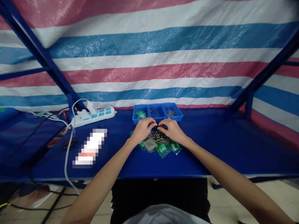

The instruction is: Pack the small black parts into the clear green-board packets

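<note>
My left hand (142, 129) and my right hand (173, 130) come close together over a pile on the blue table, just in front of the bins. Thumb and fingers of each are pinched together; whatever lies between them is too small to make out. Below them sits a heap of small metal parts (159, 136), dark and silvery. Clear plastic bags, some with green contents (164, 149) and one with greyish contents (150, 145), lie around and under the heap. Part of the pile is hidden behind my hands.
Behind my hands stands a blue three-part bin (157, 112): green bags (141, 114) at left, a few small parts in the middle, bagged parts (171, 113) at right. A white power strip (94, 116) with cables lies left, near a blurred-out bright object (91, 147). Striped sheeting hangs behind.
</note>
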The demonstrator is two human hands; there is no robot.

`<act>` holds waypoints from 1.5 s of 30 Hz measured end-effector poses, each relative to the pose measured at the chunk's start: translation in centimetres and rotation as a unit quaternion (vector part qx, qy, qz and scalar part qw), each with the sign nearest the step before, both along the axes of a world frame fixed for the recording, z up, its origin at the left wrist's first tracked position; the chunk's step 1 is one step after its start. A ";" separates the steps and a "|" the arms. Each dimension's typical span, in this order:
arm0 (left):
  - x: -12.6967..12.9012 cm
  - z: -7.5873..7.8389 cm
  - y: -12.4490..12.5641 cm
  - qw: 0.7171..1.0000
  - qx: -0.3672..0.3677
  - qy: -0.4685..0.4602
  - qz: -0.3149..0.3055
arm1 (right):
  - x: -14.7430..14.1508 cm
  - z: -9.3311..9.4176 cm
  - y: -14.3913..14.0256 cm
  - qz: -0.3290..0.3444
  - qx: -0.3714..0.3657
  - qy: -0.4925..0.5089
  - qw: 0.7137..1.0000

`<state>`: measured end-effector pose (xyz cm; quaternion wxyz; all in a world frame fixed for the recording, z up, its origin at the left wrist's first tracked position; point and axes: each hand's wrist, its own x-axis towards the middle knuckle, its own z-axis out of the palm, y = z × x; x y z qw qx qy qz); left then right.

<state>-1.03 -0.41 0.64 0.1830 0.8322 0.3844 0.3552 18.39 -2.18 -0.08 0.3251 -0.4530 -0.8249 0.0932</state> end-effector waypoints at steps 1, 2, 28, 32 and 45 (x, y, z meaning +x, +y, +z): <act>0.1 0.1 -0.1 1.000 -0.013 -0.012 -0.004 | 0.0 0.0 0.0 0.001 0.002 0.006 1.000; 0.1 0.2 -0.1 0.999 -0.024 -0.019 -0.006 | -0.1 0.0 -0.1 0.002 0.005 0.010 1.000; 0.1 -0.2 -0.3 0.998 0.014 0.051 -0.033 | 0.1 0.3 -0.2 0.017 0.033 0.043 0.998; 0.2 -0.1 -0.6 0.998 0.024 0.057 -0.017 | 0.1 0.4 -0.2 0.022 0.031 0.035 0.999; 0.0 -0.3 -0.2 0.999 0.026 0.010 -0.029 | 0.3 0.3 -0.2 0.042 0.003 0.014 0.999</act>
